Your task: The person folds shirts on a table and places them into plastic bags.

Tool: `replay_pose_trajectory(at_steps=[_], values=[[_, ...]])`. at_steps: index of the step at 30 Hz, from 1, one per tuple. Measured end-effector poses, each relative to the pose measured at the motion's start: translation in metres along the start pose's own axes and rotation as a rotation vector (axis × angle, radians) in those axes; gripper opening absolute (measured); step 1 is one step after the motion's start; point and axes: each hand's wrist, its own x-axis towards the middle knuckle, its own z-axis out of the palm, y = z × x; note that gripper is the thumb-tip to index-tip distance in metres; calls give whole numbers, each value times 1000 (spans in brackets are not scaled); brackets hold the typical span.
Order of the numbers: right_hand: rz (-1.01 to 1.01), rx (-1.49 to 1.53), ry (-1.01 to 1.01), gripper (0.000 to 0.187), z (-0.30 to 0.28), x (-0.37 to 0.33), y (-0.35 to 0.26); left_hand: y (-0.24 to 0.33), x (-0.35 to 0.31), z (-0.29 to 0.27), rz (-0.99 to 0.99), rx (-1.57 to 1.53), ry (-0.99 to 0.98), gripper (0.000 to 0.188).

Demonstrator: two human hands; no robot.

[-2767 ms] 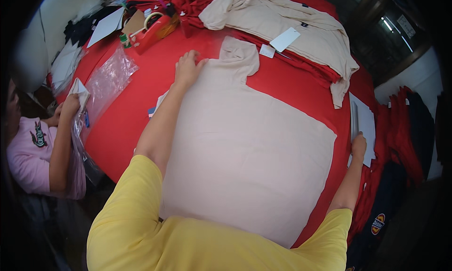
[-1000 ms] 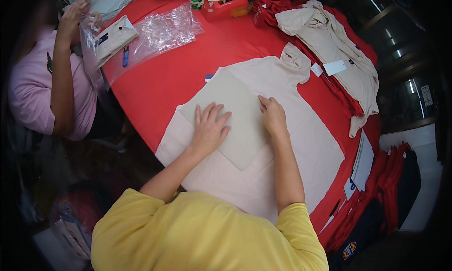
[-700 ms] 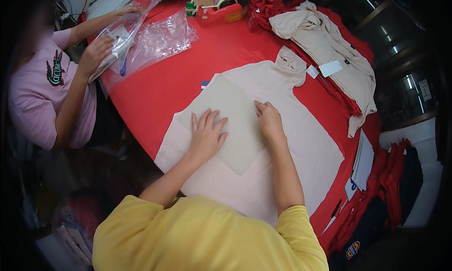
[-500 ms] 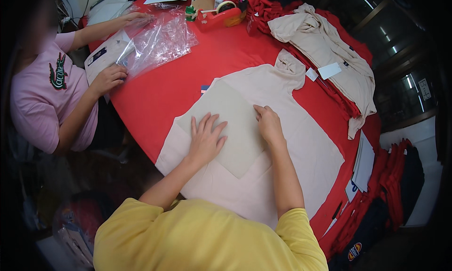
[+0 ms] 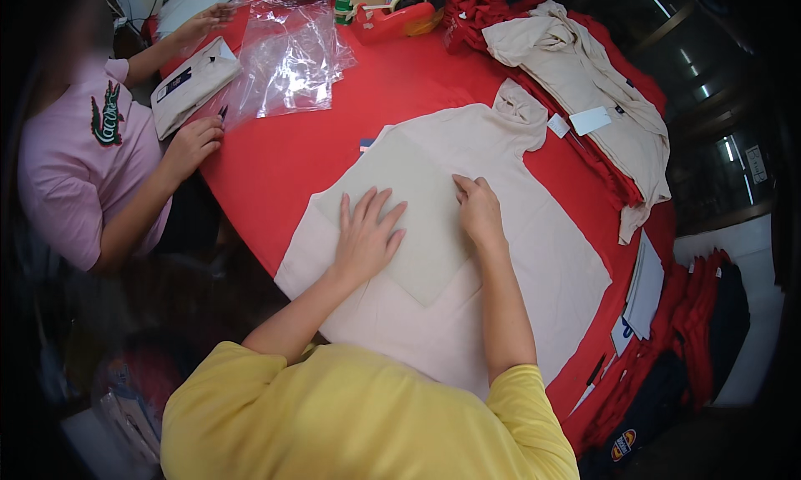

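A cream T-shirt point(image 5: 551, 255) lies spread flat before me, its collar toward the far right. On top of it rests a pale grey-green rectangular board point(image 5: 417, 171), turned at an angle. My left hand point(image 5: 367, 234) presses on the board's left part with the fingers spread. At the board's right edge, my right hand point(image 5: 481, 213) is closed, thumb and fingers drawn together. Anything pinched there is too hidden to make out. A small blue-and-white label point(image 5: 365, 145) pokes out by the shirt's far left edge.
Across the red-covered table point(image 5: 250, 196), a person in pink handles a clear plastic bag point(image 5: 292, 71) beside a folded cream shirt point(image 5: 192, 88). A red tape dispenser point(image 5: 396, 21) stands at the back. Cream shirts point(image 5: 576, 79) are piled at right, near white cards point(image 5: 642, 288) and a cutter point(image 5: 591, 386).
Both my hands keep almost the same place on the board and shirt. The other person's far hand has moved left, away from the plastic bag, which now lies flatter and uncovers the folded shirt.
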Motion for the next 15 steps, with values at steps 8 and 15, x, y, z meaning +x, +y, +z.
replay_pose_trajectory(at_steps=[8, 15], values=[[14, 74, 32, 31, -3, -1, 5, -2, 2, 5, -11, 53, -36, 46], [92, -98, 237, 32, -33, 22, 48, -6, 24, -21, -31, 3, -282, 55]])
